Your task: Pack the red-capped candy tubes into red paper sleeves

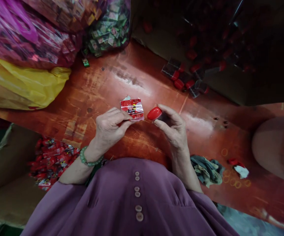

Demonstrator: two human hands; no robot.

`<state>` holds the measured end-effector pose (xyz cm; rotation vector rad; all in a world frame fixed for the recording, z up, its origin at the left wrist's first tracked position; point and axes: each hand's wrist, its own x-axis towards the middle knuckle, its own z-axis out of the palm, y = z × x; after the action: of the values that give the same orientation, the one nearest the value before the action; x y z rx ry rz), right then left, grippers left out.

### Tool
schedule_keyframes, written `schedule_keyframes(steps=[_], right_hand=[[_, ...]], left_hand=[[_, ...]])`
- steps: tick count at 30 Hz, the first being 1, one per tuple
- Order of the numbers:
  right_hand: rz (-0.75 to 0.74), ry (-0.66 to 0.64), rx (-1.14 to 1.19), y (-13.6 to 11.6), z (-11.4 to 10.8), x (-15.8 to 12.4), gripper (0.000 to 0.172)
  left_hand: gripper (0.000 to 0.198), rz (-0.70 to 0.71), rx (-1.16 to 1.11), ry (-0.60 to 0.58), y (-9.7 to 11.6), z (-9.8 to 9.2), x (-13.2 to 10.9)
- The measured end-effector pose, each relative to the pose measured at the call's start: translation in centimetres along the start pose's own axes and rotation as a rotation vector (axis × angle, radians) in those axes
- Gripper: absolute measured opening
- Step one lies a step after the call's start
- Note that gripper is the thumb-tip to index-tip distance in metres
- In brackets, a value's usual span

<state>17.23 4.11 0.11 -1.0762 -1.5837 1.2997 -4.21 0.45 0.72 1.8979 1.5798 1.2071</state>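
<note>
My left hand (112,124), with a green bead bracelet at the wrist, pinches the lower edge of a red printed wrapper (132,107) that has a shiny band across it. Just to the right, my right hand (172,126) grips a small container with a glossy red cap (154,113) between thumb and fingers. Its cap points left towards the wrapper, and a small gap lies between the two. The container's dark body is mostly hidden by my fingers. Both hands are above the reddish table (99,88), close in front of my body.
Red-capped clear containers (178,83) spill from a dark box at upper right. Filled bags (38,42) and a yellow bag (26,82) lie upper left. A carton of red packets (53,160) stands lower left. At right are a cloth (207,170), rubber bands (235,183) and a bucket (270,144).
</note>
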Motion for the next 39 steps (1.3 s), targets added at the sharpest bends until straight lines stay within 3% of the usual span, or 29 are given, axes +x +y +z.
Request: schedule_keyframes(steps=[8,14,17,21,25,27,39], right_hand=[[-0.25,-0.153,-0.179,-2.4,0.0,0.2,0.041],[-0.179,-0.36,-0.348,-2.2,-1.0,0.3,0.036],[-0.118,-0.458,-0.365,-2.3,-1.5,0.4,0.038],[0.009,-0.547,-0.33,-2.5,-1.8,0.7,0.049],[0.056,-0.646,-0.255,-2.2,-1.7,0.9,0.038],[0.069,-0.687,-0.229,-1.9,-1.6,0.8,0.033],[0.13,-0.847,-0.267,-2.1,-0.9,1.2,0.032]], left_hand=[[0.005,0.062,-0.084,-0.031,0.2,0.2,0.1],[0.009,-0.012,-0.147,-0.099,-0.1,0.6,-0.1],[0.008,-0.136,-0.211,-0.164,0.0,0.7,-0.2],[0.012,-0.424,-0.416,-0.331,0.1,0.7,-0.5],[0.02,-0.612,-0.645,-0.553,-0.2,0.6,-1.1],[0.021,-0.659,-0.707,-0.602,-0.3,0.7,-1.6],[0.025,-0.782,-0.85,-0.526,0.2,2.0,-3.0]])
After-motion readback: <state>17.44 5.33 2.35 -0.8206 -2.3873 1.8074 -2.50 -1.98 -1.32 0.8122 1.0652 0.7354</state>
